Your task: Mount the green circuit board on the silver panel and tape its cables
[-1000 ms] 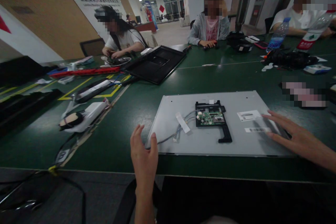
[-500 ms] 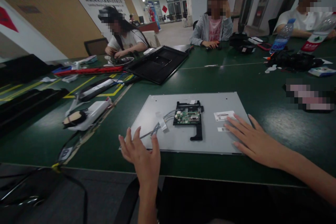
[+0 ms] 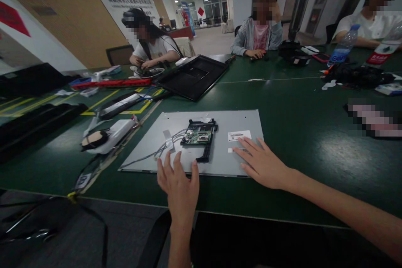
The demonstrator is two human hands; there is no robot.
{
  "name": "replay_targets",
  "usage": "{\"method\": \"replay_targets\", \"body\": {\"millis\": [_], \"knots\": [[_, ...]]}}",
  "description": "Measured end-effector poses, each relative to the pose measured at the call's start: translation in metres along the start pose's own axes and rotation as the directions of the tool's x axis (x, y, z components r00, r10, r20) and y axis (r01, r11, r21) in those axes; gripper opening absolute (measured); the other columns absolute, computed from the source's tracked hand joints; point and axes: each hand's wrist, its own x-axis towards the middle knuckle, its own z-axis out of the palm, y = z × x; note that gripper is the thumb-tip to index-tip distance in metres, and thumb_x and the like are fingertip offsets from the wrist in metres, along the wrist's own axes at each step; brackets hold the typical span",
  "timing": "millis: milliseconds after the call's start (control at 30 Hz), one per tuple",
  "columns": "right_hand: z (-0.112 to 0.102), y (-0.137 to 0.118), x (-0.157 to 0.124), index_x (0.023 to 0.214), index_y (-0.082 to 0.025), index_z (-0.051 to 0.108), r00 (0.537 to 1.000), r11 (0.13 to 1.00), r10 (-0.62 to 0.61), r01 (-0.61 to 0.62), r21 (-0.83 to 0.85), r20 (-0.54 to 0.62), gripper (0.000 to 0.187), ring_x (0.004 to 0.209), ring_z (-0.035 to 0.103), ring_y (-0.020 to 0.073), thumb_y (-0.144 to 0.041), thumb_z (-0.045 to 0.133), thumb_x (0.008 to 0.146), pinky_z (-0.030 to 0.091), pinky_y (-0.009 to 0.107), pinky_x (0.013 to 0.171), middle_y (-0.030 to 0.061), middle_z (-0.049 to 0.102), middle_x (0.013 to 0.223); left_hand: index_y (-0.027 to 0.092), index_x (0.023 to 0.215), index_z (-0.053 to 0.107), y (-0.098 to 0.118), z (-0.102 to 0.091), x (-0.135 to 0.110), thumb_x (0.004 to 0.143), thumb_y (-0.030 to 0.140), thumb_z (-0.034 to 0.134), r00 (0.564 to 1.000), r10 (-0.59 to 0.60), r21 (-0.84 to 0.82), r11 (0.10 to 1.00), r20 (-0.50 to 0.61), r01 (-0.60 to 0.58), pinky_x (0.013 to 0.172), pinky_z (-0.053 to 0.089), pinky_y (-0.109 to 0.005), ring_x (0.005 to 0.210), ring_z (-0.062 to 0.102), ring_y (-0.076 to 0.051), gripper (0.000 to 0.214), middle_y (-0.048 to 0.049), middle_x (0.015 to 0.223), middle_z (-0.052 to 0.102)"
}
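Flat on the green table lies a grey metal display panel (image 3: 220,125), its back facing up. A green circuit board (image 3: 198,135) sits in a black plastic bracket (image 3: 205,153) at the panel's middle. Grey cables (image 3: 157,151) run from the board toward the left edge, under a strip of clear tape (image 3: 168,140). My right hand (image 3: 262,161) rests with fingers spread on the panel's right part, by a white label (image 3: 239,135). Over the front edge is my left hand (image 3: 180,180), fingers apart and holding nothing; whether it touches the panel I cannot tell.
A black monitor back cover (image 3: 193,76) lies behind the panel. To the left are a white device with a black strap (image 3: 109,136) and long black parts (image 3: 37,125). A phone (image 3: 375,121) and bottles (image 3: 344,46) are at right. Several people sit around the table (image 3: 301,104).
The panel has shifted left and turned slightly, with my right hand moving left on it. My left hand now sits nearer the bracket, clear of the panel's left corner.
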Motion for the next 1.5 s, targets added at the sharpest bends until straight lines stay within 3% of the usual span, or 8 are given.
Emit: {"method": "replay_targets", "body": {"millis": [200, 333, 533, 633, 900, 1167, 1400, 1500], "knots": [[0.004, -0.019, 0.018, 0.154, -0.019, 0.034, 1.000, 1.000, 0.008, -0.008, 0.007, 0.011, 0.061, 0.150, 0.016, 0.0318, -0.048, 0.025, 0.102, 0.013, 0.060, 0.118, 0.0130, 0.020, 0.164, 0.015, 0.137, 0.046, -0.003, 0.002, 0.002, 0.093, 0.039, 0.054, 0.999, 0.014, -0.027, 1.000, 0.032, -0.013, 0.114, 0.023, -0.063, 0.147, 0.020, -0.040, 0.051, -0.0233, 0.150, 0.037], [0.004, -0.020, 0.021, 0.155, -0.020, 0.033, 1.000, 1.000, 0.010, -0.010, 0.024, 0.012, 0.061, 0.150, 0.016, 0.0315, -0.050, 0.025, 0.102, 0.012, 0.060, 0.118, 0.0116, 0.019, 0.164, 0.016, 0.142, 0.042, -0.010, 0.005, 0.014, 0.090, 0.038, 0.057, 0.983, 0.144, -0.073, 0.988, 0.117, -0.136, 0.114, 0.026, -0.061, 0.147, 0.022, -0.040, 0.059, -0.0229, 0.154, 0.032], [0.005, -0.018, 0.020, 0.155, -0.021, 0.033, 1.000, 0.999, 0.009, -0.009, 0.041, 0.006, 0.062, 0.151, 0.015, 0.0303, -0.051, 0.022, 0.102, 0.011, 0.059, 0.119, 0.0109, 0.019, 0.165, 0.017, 0.144, 0.042, -0.029, 0.008, 0.048, 0.092, 0.037, 0.052, 0.855, 0.299, -0.154, 0.954, 0.425, -0.257, 0.115, 0.032, -0.052, 0.144, 0.033, -0.032, 0.056, -0.0182, 0.152, 0.040], [0.005, -0.019, 0.020, 0.155, -0.022, 0.033, 1.000, 0.999, 0.014, -0.014, 0.053, 0.003, 0.061, 0.150, 0.015, 0.0299, -0.052, 0.023, 0.102, 0.011, 0.059, 0.119, 0.0096, 0.019, 0.165, 0.013, 0.145, 0.040, -0.032, 0.016, 0.072, 0.093, 0.034, 0.048, 0.811, 0.312, -0.172, 0.950, 0.494, -0.261, 0.115, 0.033, -0.048, 0.140, 0.040, -0.029, 0.057, -0.0190, 0.149, 0.044], [0.002, -0.018, 0.019, 0.155, -0.021, 0.034, 1.000, 0.997, 0.014, -0.016, 0.074, 0.022, 0.062, 0.150, 0.015, 0.0300, -0.052, 0.024, 0.102, 0.013, 0.060, 0.118, 0.0109, 0.020, 0.164, 0.004, 0.137, 0.047, -0.030, 0.045, 0.122, 0.088, 0.034, 0.049, 0.788, 0.245, -0.010, 0.957, 0.565, -0.290, 0.101, 0.045, -0.048, 0.124, 0.055, -0.036, 0.058, -0.0257, 0.128, 0.059], [0.004, -0.017, 0.020, 0.154, -0.021, 0.035, 1.000, 0.998, 0.012, -0.013, 0.055, 0.010, 0.062, 0.150, 0.016, 0.0299, -0.052, 0.023, 0.102, 0.012, 0.059, 0.119, 0.0105, 0.022, 0.164, 0.007, 0.137, 0.047, -0.028, 0.048, 0.125, 0.089, 0.033, 0.048, 0.810, 0.243, 0.048, 0.947, 0.534, -0.316, 0.099, 0.045, -0.044, 0.119, 0.058, -0.032, 0.055, -0.0237, 0.127, 0.060], [0.002, -0.016, 0.019, 0.154, -0.022, 0.034, 1.000, 0.997, 0.013, -0.015, 0.072, 0.022, 0.062, 0.150, 0.016, 0.0294, -0.053, 0.023, 0.102, 0.013, 0.059, 0.119, 0.0100, 0.021, 0.164, 0.010, 0.136, 0.046, -0.018, 0.036, 0.119, 0.089, 0.033, 0.048, 0.799, 0.195, 0.132, 0.937, 0.568, -0.323, 0.093, 0.048, -0.042, 0.117, 0.059, -0.033, 0.052, -0.0218, 0.125, 0.061], [0.002, -0.016, 0.019, 0.154, -0.022, 0.034, 1.000, 0.997, 0.010, -0.011, 0.076, 0.014, 0.061, 0.151, 0.015, 0.0292, -0.052, 0.025, 0.102, 0.013, 0.058, 0.119, 0.0101, 0.022, 0.164, 0.012, 0.135, 0.047, -0.016, 0.026, 0.119, 0.088, 0.033, 0.049, 0.771, 0.188, 0.152, 0.926, 0.609, -0.346, 0.093, 0.048, -0.043, 0.116, 0.060, -0.033, 0.052, -0.0206, 0.124, 0.063]]}}
